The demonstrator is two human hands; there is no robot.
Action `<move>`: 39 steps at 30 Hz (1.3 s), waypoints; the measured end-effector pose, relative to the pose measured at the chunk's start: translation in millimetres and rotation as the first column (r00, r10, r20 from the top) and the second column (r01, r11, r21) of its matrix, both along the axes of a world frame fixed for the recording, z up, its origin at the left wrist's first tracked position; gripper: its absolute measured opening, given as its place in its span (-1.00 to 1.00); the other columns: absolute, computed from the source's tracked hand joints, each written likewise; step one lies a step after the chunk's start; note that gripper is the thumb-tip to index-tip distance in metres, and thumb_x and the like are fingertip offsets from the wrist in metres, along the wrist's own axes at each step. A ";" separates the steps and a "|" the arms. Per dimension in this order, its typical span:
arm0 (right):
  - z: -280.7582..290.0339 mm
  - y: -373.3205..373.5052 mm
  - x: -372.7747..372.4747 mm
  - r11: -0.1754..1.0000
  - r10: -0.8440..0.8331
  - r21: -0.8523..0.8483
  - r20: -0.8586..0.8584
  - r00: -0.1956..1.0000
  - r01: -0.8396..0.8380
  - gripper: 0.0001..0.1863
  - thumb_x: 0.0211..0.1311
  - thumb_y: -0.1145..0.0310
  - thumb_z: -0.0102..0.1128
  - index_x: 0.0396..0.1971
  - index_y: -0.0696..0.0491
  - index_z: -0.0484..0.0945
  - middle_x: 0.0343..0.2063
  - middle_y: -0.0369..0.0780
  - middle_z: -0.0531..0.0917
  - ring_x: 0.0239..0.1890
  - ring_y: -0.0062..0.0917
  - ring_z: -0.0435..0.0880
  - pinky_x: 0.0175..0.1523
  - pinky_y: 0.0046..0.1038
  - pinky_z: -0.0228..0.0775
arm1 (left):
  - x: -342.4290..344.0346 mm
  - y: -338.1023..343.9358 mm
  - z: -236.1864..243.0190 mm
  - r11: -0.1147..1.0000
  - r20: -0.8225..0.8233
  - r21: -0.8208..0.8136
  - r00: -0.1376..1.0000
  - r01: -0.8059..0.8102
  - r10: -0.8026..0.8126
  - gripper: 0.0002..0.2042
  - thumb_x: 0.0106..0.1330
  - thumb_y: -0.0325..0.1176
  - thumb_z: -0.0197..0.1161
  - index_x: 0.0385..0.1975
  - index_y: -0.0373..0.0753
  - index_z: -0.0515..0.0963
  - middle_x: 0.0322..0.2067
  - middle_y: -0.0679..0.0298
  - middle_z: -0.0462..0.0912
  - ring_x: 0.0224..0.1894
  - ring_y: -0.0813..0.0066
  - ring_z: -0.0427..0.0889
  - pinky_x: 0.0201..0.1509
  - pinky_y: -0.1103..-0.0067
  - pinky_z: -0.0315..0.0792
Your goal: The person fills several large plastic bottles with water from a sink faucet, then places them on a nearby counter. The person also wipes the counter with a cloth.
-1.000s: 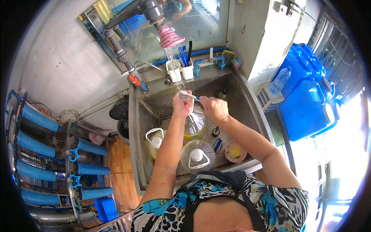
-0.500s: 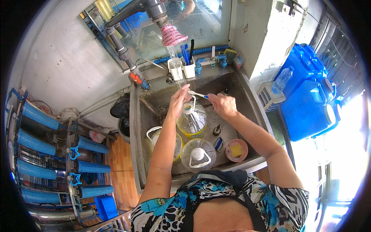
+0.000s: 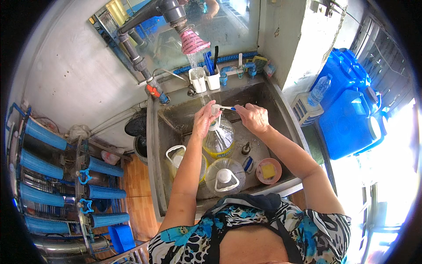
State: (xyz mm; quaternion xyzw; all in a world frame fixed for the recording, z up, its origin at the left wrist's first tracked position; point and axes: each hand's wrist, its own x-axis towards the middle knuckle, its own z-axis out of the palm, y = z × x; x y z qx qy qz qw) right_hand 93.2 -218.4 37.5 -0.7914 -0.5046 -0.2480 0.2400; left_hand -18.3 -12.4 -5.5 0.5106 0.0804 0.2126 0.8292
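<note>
Over the sink, my left hand (image 3: 203, 120) pinches a small whitish cap (image 3: 215, 110). My right hand (image 3: 254, 118) grips a toothbrush (image 3: 227, 108) with a blue and white handle; its head is at the cap. Right below them an open-necked clear jug (image 3: 218, 140) with a yellow lower band stands in the sink (image 3: 285, 115). Nearer to me are a capped clear jug (image 3: 225, 181) and, partly behind my left forearm, another capped jug (image 3: 175, 155). Water (image 3: 192, 60) runs down just beyond my left hand.
A grey pipe with a pink cloth (image 3: 193, 42) hangs above the sink. White cups (image 3: 212, 82) holding brushes stand on its back ledge. In the sink lie a pink bowl (image 3: 259, 177) with a yellow sponge (image 3: 268, 171) and a blue scrub brush (image 3: 249, 164). Blue containers (image 3: 347, 125) stand at right.
Both hands have shifted slightly, the cap and toothbrush staying in them. The toothbrush head has moved a little against the cap. The jugs have stayed in place.
</note>
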 end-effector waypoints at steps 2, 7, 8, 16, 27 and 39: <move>3.6 0.6 3.5 0.997 0.060 0.046 0.170 0.984 -0.068 -0.74 0.06 0.38 0.21 -0.19 -0.12 0.61 -0.59 -0.25 0.55 -0.55 -0.37 0.67 -0.53 -0.34 0.48 | -0.8 3.3 4.3 0.999 0.026 -0.021 0.999 0.040 -0.040 -0.55 0.45 -0.12 0.10 0.15 -0.36 0.45 -0.09 0.16 0.62 -0.05 0.36 0.63 0.13 0.42 0.52; -8.9 -1.1 -22.0 1.000 -0.019 0.019 0.001 1.000 0.019 -0.82 0.13 0.37 0.14 -0.24 -0.11 0.56 -0.62 -0.23 0.55 -0.62 -0.36 0.65 -0.61 -0.32 0.44 | -0.6 9.2 7.0 0.997 0.040 0.066 0.998 -0.048 0.046 -0.52 0.46 -0.09 0.09 0.15 -0.40 0.43 -0.11 0.12 0.62 -0.03 0.33 0.62 0.18 0.36 0.50; -13.7 -1.1 -31.1 0.999 -0.035 -0.009 -0.099 0.994 0.034 -0.87 0.18 0.35 0.12 -0.26 -0.13 0.55 -0.63 -0.21 0.55 -0.64 -0.33 0.64 -0.62 -0.30 0.44 | 0.3 8.3 5.5 0.994 0.063 0.079 0.995 -0.078 0.073 -0.51 0.46 -0.09 0.08 0.15 -0.41 0.42 -0.11 0.11 0.62 -0.02 0.32 0.62 0.20 0.35 0.48; -22.2 20.4 -47.2 0.987 -0.031 0.133 -0.408 0.913 0.094 -0.86 0.26 0.29 0.13 -0.23 -0.11 0.61 -0.50 -0.11 0.67 -0.45 -0.16 0.68 -0.39 -0.17 0.51 | 21.3 -21.3 -14.7 0.913 0.217 -0.408 0.972 0.008 0.088 -0.49 0.53 -0.02 -0.12 0.12 -0.41 0.38 -0.15 0.02 0.64 -0.07 0.21 0.65 0.11 0.32 0.54; -19.1 22.5 -32.2 0.996 -0.028 0.076 -0.156 0.987 0.040 -0.95 0.24 0.30 0.07 -0.34 -0.12 0.50 -0.63 -0.19 0.57 -0.61 -0.23 0.64 -0.56 -0.20 0.45 | 31.5 -8.6 -4.8 0.933 -0.328 -0.254 0.930 -0.255 0.165 -0.43 0.54 0.03 -0.25 -0.31 -0.34 0.59 -0.56 0.21 0.62 -0.73 0.53 0.41 -0.72 0.63 0.20; -22.0 16.7 -29.2 0.998 -0.070 -0.010 -0.187 0.980 0.069 -0.92 0.23 0.26 0.16 -0.31 -0.15 0.59 -0.63 -0.19 0.60 -0.60 -0.24 0.65 -0.53 -0.22 0.48 | 32.9 3.8 -15.5 0.926 -0.362 -0.104 0.881 -0.362 0.304 -0.44 0.55 -0.06 -0.27 -0.42 -0.34 0.60 -0.62 0.21 0.59 -0.73 0.52 0.44 -0.72 0.63 0.25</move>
